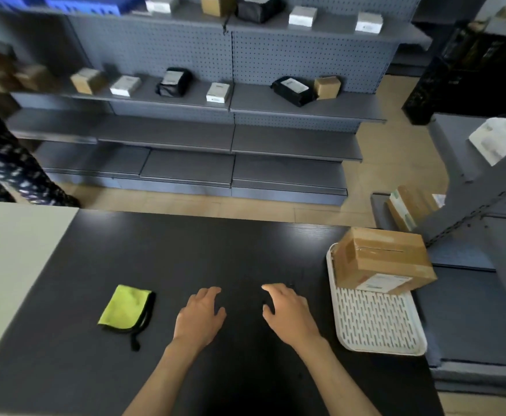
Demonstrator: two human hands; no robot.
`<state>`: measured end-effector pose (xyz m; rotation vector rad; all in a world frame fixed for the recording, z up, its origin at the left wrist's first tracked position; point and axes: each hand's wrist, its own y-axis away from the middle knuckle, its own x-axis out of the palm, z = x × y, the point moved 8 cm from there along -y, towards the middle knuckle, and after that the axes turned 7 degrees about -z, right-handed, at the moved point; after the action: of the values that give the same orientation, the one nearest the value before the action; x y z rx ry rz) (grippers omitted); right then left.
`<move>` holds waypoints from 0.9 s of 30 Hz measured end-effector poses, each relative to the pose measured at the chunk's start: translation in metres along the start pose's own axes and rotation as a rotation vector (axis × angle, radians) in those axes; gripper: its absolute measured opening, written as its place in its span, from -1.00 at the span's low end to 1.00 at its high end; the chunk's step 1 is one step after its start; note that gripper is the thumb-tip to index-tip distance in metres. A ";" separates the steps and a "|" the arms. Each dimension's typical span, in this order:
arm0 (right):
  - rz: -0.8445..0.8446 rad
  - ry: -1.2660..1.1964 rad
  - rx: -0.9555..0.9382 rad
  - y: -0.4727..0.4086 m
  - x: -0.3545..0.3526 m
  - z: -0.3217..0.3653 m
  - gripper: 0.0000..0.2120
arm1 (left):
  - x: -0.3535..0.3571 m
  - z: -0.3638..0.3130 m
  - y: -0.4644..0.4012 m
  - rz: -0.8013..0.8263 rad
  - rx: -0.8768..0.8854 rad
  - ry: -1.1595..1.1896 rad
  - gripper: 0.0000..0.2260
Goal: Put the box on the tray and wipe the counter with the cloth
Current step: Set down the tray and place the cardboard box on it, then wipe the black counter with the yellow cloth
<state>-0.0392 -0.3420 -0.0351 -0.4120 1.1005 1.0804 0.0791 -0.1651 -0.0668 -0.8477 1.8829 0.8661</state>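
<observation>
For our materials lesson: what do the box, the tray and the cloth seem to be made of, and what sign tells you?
Box: brown cardboard, matte, sealed with glossy tape and bearing a paper label.
Tray: probably white plastic, smooth, with moulded slots and a raised rim.
Cloth: soft fabric, perhaps microfibre, yellow-green with a fuzzy look and dark edging.

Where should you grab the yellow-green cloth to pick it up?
Probably the near right corner of the cloth, coming from above with the left hand, which is closest. The cloth lies folded flat on the counter, so there is nothing to wrap around; pinching that corner, where the black edging and loop sit, should lift it.
</observation>
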 end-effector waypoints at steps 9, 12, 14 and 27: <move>0.137 0.074 -0.075 0.007 0.090 0.116 -0.54 | -0.010 0.175 0.014 0.061 -0.242 0.132 -0.55; 0.184 0.081 -0.077 0.008 0.108 0.142 -0.54 | -0.012 0.218 0.013 0.058 -0.338 0.147 -0.53; 0.213 0.082 -0.072 0.007 0.117 0.154 -0.54 | -0.015 0.240 0.009 0.041 -0.382 0.125 -0.53; 0.283 0.021 0.041 -0.002 0.132 0.164 -0.56 | 0.006 0.328 -0.027 0.099 -0.493 0.146 -0.43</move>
<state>0.0521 -0.1563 -0.0775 -0.2395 1.2228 1.3011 0.2377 0.0897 -0.2018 -1.1432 1.8744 1.3965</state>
